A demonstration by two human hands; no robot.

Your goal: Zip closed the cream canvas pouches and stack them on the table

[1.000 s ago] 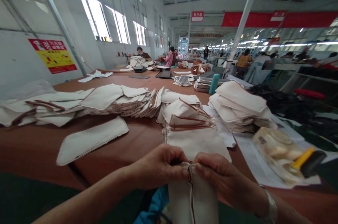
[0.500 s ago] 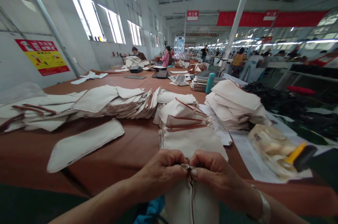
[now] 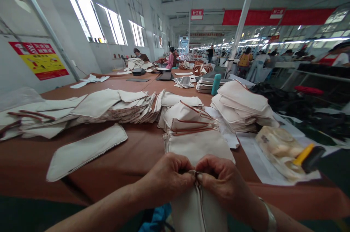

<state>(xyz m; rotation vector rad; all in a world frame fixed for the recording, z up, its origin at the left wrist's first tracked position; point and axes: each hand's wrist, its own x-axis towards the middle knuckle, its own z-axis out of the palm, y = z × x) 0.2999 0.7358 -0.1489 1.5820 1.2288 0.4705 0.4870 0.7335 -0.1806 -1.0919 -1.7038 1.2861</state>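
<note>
Both hands pinch the upper end of a cream fabric piece point(image 3: 186, 208), which hangs over the table's front edge with a seam down its middle. My left hand point(image 3: 172, 173) grips it just left of the seam, thumb and forefinger closed. Close against it, my right hand point(image 3: 218, 177) pinches the right side of the same end. The fingertips nearly touch and hide the exact spot they hold. Just beyond the hands lies a stack of cream fabric pieces point(image 3: 199, 144), some with brown edging. A single cream panel point(image 3: 87, 151) rests to the left.
A long row of cream panels point(image 3: 95, 104) spreads across the brown table point(image 3: 142, 140). Toward the right are another cream stack point(image 3: 240, 104), a teal bottle point(image 3: 216, 84) and a plastic container point(image 3: 279, 148) with a yellow-and-black tool point(image 3: 308, 157) on it. People work farther back.
The hands keep their pinch on the seam end and have barely shifted. The whole view has drifted slightly, so the surroundings sit a little farther left.
</note>
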